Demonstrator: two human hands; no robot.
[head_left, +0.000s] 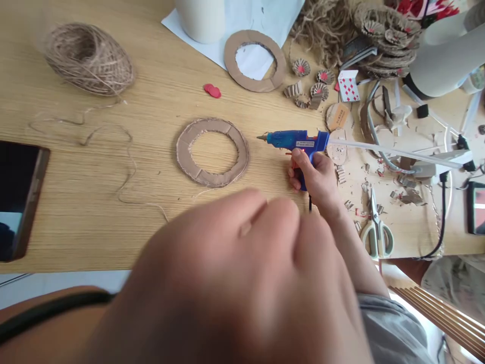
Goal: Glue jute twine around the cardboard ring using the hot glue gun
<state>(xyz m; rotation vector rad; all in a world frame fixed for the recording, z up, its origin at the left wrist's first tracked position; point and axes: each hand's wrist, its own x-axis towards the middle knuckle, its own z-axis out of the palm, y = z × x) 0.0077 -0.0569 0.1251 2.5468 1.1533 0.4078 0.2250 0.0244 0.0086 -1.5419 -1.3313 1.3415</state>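
My right hand [316,174] grips a blue glue gun [290,139] by its handle. The gun's nozzle points left, and a long clear glue stick [379,147] runs out of its back. Just left of the nozzle, apart from it, a cardboard ring [185,146] lies flat on the table. Large and blurred, close to the camera, my left hand [242,273] has its fingers curled in; what they hold, if anything, is hidden. A strand of twine [131,167] passes out of sight behind this hand.
A twine ball [113,68] and a phone [18,202] lie left. Behind are red paper discs [212,91], a second cardboard ring [278,65] and a white cylinder [200,20]. Rolled cardboard flowers [319,92], scraps, a playing card [348,88] and scissors [375,227] crowd the right.
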